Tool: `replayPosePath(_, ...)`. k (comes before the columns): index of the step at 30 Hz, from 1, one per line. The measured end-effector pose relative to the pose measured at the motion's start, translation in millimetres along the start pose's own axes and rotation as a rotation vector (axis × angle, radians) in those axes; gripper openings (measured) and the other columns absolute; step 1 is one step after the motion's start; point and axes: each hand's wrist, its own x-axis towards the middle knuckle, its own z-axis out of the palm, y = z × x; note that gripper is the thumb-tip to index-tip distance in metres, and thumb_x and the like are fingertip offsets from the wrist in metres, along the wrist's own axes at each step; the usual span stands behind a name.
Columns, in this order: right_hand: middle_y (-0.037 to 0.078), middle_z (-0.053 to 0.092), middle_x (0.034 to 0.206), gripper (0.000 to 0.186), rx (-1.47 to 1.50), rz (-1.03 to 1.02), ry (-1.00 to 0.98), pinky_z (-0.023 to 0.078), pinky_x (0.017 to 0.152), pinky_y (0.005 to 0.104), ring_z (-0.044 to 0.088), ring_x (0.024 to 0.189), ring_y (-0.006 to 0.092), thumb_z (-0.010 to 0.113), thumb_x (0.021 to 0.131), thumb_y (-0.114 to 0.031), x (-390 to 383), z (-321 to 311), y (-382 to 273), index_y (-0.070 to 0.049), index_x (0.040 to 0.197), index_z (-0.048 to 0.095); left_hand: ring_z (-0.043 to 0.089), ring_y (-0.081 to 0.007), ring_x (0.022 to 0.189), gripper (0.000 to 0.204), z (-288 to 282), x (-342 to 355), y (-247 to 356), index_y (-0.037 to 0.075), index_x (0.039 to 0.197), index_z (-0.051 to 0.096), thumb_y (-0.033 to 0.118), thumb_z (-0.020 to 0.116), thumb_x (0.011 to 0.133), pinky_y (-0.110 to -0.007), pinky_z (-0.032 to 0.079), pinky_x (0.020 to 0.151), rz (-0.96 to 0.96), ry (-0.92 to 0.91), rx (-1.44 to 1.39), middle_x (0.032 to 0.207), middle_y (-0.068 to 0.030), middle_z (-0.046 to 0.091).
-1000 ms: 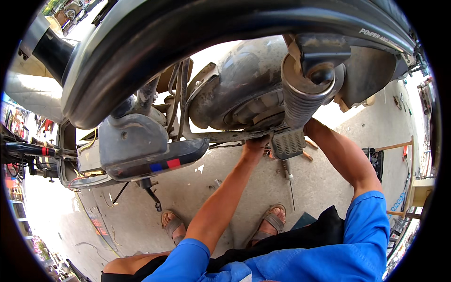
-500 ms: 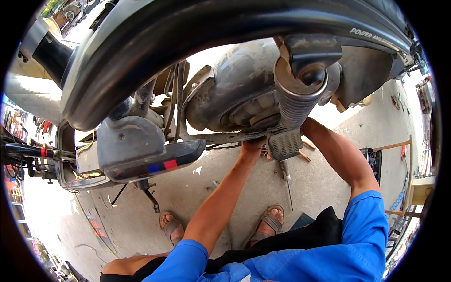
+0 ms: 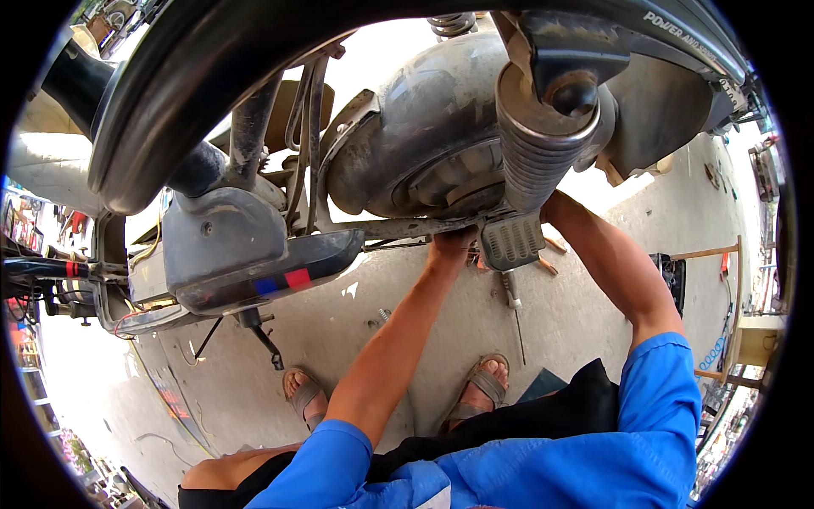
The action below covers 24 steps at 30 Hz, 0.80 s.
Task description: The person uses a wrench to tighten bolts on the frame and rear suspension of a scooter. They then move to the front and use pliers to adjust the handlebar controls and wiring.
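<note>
A two-wheeled scooter's dusty rear tyre [image 3: 424, 127] fills the upper middle, beneath a black curved body panel [image 3: 254, 72]. My left hand [image 3: 454, 241] reaches under the metal arm [image 3: 398, 227] beside the wheel, just left of a ribbed grey footrest [image 3: 512, 241]. Its fingers are hidden behind that arm. On the other side, my right hand [image 3: 553, 206] goes in behind the shock absorber [image 3: 534, 157], with only the wrist and back edge showing. Whatever either hand holds is out of sight near the wheel's hub.
On the concrete below the footrest lies a thin-shafted tool [image 3: 514, 299], near some orange-brown handles [image 3: 549, 261]. The scooter's stand [image 3: 268, 343] hangs at left. A black crate-like object [image 3: 670, 284] and a wooden frame [image 3: 708, 252] are at right.
The view has shifted slightly, so the scooter sits a little farther left and higher. Both hands stay at the same places by the wheel.
</note>
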Motion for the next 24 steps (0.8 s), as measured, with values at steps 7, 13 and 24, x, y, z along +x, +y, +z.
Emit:
replayPosePath(7,0.013,0.067,0.106,0.026,0.012,0.011,-0.003,0.051,0.085,0.034,0.064,0.096,0.0218,0.055,0.094,-0.012,-3,-2,5,0.001,0.115,0.062,0.057,-0.0197,0.103,0.04,1,-2,1,0.001,0.119,0.058,0.002,0.063,0.079,-0.03,0.044,0.092,0.029,0.038,-0.071,0.113,-0.0063,0.063)
replayPosePath(13,0.013,0.067,0.106,0.026,0.02,0.023,-0.004,0.051,0.086,0.0341,0.064,0.097,0.0219,0.055,0.094,-0.012,-6,-4,7,0.001,0.116,0.061,0.058,-0.0192,0.103,0.038,0,-4,4,0.0,0.117,0.059,0.004,0.065,0.08,-0.029,0.045,0.09,0.026,0.039,-0.043,0.113,-0.0064,0.063)
replayPosePath(24,0.013,0.067,0.106,0.026,0.02,0.035,-0.003,0.051,0.086,0.0342,0.064,0.097,0.0221,0.055,0.094,-0.012,-6,-4,9,0.001,0.116,0.061,0.056,-0.0157,0.099,0.037,2,-7,10,0.0,0.117,0.059,0.006,0.067,0.081,-0.028,0.045,0.086,-0.034,0.026,-0.118,0.112,-0.0037,0.061)
